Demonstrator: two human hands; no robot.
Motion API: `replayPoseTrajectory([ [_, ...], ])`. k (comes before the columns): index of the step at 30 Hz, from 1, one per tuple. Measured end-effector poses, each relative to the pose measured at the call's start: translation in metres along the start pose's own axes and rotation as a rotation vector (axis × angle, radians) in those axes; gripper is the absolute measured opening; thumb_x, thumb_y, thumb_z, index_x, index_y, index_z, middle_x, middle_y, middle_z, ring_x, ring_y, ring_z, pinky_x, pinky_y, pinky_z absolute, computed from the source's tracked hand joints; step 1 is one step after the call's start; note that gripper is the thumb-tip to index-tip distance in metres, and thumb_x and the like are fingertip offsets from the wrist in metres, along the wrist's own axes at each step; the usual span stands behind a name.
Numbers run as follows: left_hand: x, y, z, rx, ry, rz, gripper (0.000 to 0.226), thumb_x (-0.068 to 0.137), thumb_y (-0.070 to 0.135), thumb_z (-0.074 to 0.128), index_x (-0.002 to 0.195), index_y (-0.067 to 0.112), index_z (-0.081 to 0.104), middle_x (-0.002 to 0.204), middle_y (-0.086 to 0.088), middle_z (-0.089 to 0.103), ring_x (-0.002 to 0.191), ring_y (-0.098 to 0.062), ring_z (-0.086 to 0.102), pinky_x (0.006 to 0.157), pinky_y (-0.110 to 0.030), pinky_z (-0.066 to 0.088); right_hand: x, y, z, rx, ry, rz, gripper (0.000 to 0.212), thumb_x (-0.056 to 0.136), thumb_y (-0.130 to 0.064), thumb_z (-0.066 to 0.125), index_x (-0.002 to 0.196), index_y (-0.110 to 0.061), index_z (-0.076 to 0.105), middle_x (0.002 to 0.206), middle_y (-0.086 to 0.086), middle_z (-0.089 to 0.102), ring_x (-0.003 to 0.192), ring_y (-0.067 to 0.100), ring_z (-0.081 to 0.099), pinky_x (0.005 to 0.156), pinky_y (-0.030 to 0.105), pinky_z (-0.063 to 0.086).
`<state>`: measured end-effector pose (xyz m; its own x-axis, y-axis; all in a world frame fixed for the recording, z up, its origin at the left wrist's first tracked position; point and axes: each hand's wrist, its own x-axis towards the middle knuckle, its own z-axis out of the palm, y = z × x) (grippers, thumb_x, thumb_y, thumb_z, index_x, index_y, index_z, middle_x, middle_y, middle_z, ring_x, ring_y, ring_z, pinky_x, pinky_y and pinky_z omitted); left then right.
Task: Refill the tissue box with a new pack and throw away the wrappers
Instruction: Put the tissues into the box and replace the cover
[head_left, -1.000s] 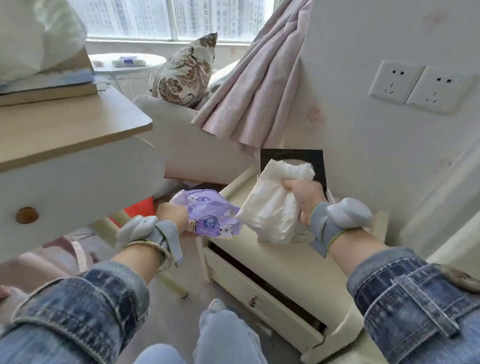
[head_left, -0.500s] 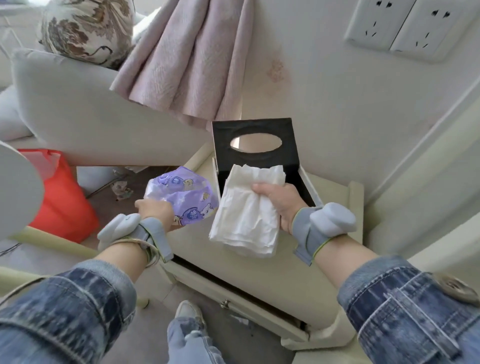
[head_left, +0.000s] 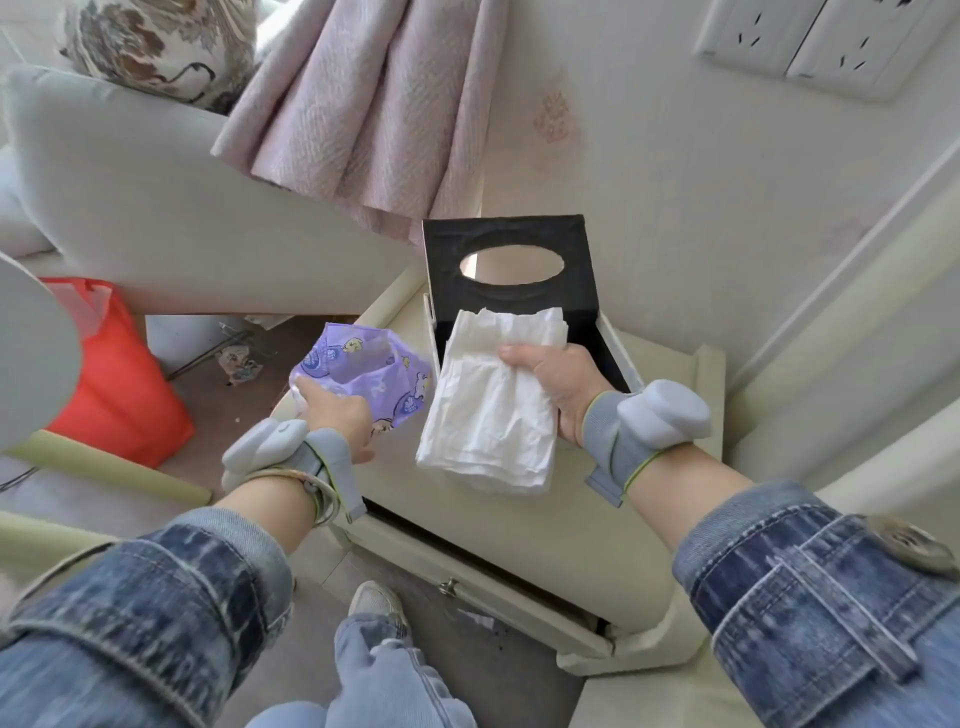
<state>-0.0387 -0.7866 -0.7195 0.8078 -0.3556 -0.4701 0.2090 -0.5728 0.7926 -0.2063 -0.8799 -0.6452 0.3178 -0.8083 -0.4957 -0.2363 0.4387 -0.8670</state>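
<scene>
A black tissue box stands on the cream nightstand against the wall, its lid with an oval hole raised upright. My right hand grips a white stack of tissues just in front of the box, over the nightstand top. My left hand holds a crumpled purple wrapper with cartoon prints at the nightstand's left edge. The inside of the box is mostly hidden behind the tissues and my right hand.
A red bag sits on the floor at the left, below a white sofa. A pink curtain hangs behind the box. The nightstand drawer is slightly ajar. Wall sockets are at the upper right. My shoe is on the floor.
My view has tilted down and closer to the nightstand. Both hands keep their hold; the tissue stack hangs a little lower before the box, and the wrapper has opened out slightly.
</scene>
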Motion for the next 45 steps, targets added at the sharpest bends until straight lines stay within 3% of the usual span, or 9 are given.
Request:
replayPoseTrajectory([
  [8, -0.003, 0.004, -0.015, 0.549, 0.085, 0.078, 0.05, 0.089, 0.021, 0.037, 0.134, 0.0, 0.043, 0.137, -0.028, 0.046, 0.129, -0.043, 0.037, 0.11, -0.042, 0.028, -0.009, -0.001, 0.0, -0.035, 0.001, -0.05, 0.01, 0.079, -0.001, 0.057, 0.088, -0.005, 0.056, 0.092, 0.014, 0.061, 0.093, 0.034, 0.063, 0.091, 0.047, 0.053],
  [14, -0.021, 0.008, -0.014, 0.35, 0.197, 0.046, 0.065, 0.089, 0.038, 0.042, 0.139, -0.002, 0.03, 0.146, -0.028, 0.025, 0.136, -0.043, 0.028, 0.115, -0.05, 0.024, -0.018, -0.003, 0.001, -0.06, 0.0, -0.098, 0.019, 0.079, 0.003, 0.055, 0.071, -0.012, 0.047, 0.08, 0.008, 0.057, 0.09, 0.032, 0.06, 0.092, 0.049, 0.052],
  [19, -0.051, 0.022, -0.027, 0.232, 0.207, 0.308, 0.06, 0.092, 0.042, 0.041, 0.14, 0.005, 0.036, 0.15, -0.019, 0.03, 0.141, -0.033, 0.023, 0.118, -0.043, 0.02, -0.035, -0.012, -0.003, -0.117, -0.057, -0.166, 0.022, 0.08, 0.004, 0.065, 0.098, -0.007, 0.059, 0.097, 0.01, 0.063, 0.089, 0.027, 0.062, 0.087, 0.04, 0.054],
  [25, -0.119, 0.05, -0.043, -0.11, -0.258, 0.538, 0.04, 0.093, 0.041, 0.048, 0.118, 0.011, 0.054, 0.11, -0.001, 0.056, 0.103, -0.015, 0.051, 0.091, -0.026, 0.037, -0.069, -0.021, -0.01, -0.438, -0.277, -0.367, 0.012, 0.079, 0.001, 0.065, 0.088, -0.008, 0.065, 0.085, 0.005, 0.064, 0.077, 0.02, 0.062, 0.079, 0.031, 0.054],
  [28, -0.145, 0.05, -0.049, 0.029, -0.471, 0.604, 0.031, 0.08, 0.05, 0.061, 0.089, 0.02, 0.063, 0.088, 0.001, 0.063, 0.084, -0.014, 0.058, 0.082, -0.029, 0.046, -0.084, -0.024, -0.01, -0.61, -0.355, -0.437, 0.018, 0.077, 0.001, 0.067, 0.095, 0.005, 0.065, 0.081, 0.008, 0.059, 0.076, 0.019, 0.057, 0.073, 0.03, 0.049],
  [31, -0.159, 0.044, -0.054, 0.178, -0.634, 0.567, 0.03, 0.076, 0.036, 0.072, 0.095, 0.014, 0.068, 0.084, 0.002, 0.065, 0.077, -0.009, 0.059, 0.073, -0.017, 0.047, -0.097, -0.026, -0.009, -0.721, -0.4, -0.49, 0.02, 0.075, 0.0, 0.07, 0.093, 0.006, 0.064, 0.082, 0.008, 0.054, 0.079, 0.015, 0.049, 0.071, 0.027, 0.041],
  [38, -0.164, 0.034, -0.073, 0.134, -0.555, 0.558, 0.014, 0.091, 0.011, 0.057, 0.081, 0.021, 0.061, 0.074, 0.0, 0.061, 0.054, -0.004, 0.061, 0.044, -0.014, 0.049, -0.116, -0.027, -0.011, -0.688, -0.422, -0.541, 0.014, 0.079, -0.002, 0.068, 0.093, -0.003, 0.064, 0.079, 0.005, 0.057, 0.073, 0.014, 0.053, 0.068, 0.023, 0.043],
  [42, -0.17, 0.035, -0.077, 0.125, -0.589, 0.53, 0.028, 0.082, 0.025, 0.067, 0.105, 0.008, 0.066, 0.091, -0.008, 0.065, 0.078, -0.019, 0.062, 0.074, -0.031, 0.052, -0.12, -0.024, -0.007, -0.686, -0.452, -0.536, 0.008, 0.08, -0.004, 0.069, 0.088, -0.003, 0.069, 0.07, 0.0, 0.057, 0.064, 0.007, 0.052, 0.062, 0.016, 0.043],
  [45, -0.172, 0.036, -0.075, 0.167, -0.591, 0.583, 0.013, 0.085, 0.027, 0.066, 0.091, 0.016, 0.069, 0.085, -0.003, 0.063, 0.08, -0.015, 0.056, 0.075, -0.026, 0.044, -0.122, -0.024, -0.004, -0.745, -0.454, -0.543, 0.002, 0.08, -0.002, 0.068, 0.078, -0.004, 0.067, 0.071, 0.001, 0.053, 0.066, 0.009, 0.049, 0.062, 0.016, 0.041],
])
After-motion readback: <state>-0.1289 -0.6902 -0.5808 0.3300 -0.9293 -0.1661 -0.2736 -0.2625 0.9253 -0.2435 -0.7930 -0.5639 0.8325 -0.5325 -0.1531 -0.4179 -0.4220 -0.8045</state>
